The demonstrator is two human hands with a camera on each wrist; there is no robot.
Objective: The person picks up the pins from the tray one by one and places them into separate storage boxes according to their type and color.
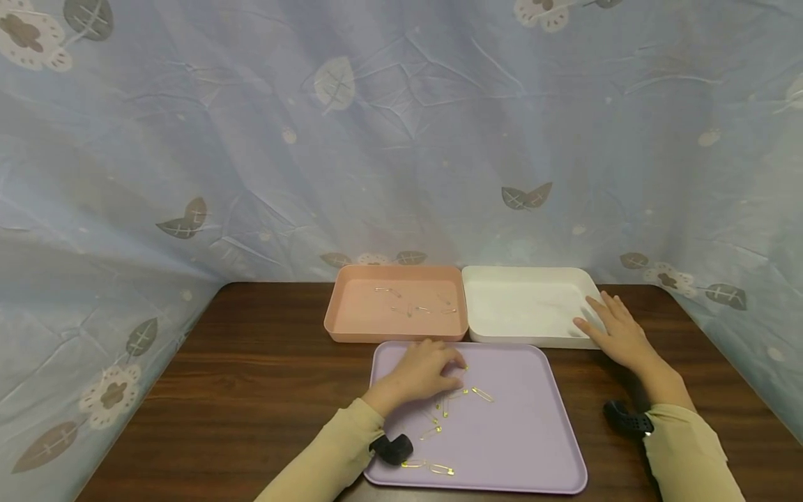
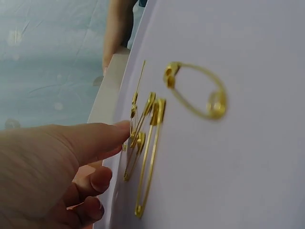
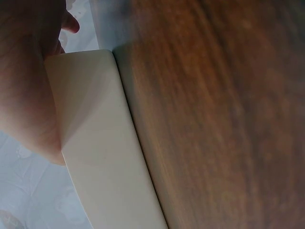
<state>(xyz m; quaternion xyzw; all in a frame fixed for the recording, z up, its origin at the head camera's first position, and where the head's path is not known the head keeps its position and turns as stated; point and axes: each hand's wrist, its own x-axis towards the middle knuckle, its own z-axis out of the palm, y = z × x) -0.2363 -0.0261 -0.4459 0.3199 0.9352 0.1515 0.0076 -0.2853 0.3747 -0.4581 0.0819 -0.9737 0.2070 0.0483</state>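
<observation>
- Pale sleeve (image 1: 320, 457) lies nearest the head camera, a black wrist camera (image 1: 395, 450) at its cuff; two gold safety pins (image 1: 442, 470) lie just beside, nearer the body than the left hand (image 1: 419, 371).
- That hand reaches low over the lilac tray (image 1: 508, 439), thumb and forefinger curved yet apart, apparently unclenched. One gold pin (image 1: 466, 367) shows at the forefinger tip; whether they touch, I cannot tell.
- Right hand (image 1: 620, 337) rests on the right rim of the white tray (image 1: 521, 300), fingers spread, grasping nothing.
- Just beyond the left hand, silvery pins (image 1: 423, 310) lie in the peach tray (image 1: 354, 321).
- Picking up a single pin seems the step in hand. Best to nip it by the cap, fingertips close to the tray, and lift straight up: several pins beside the left thumb overlap and could hook together.
- The loose pin (image 1: 483, 394) to that hand's right should come away more easily.
- Keep the left cuff raised; its camera could sweep the nearby pins.
- No brand, label or lettering is readable; the cloth (image 1: 401, 153) beyond both hands carries only printed leaves and flowers.
</observation>
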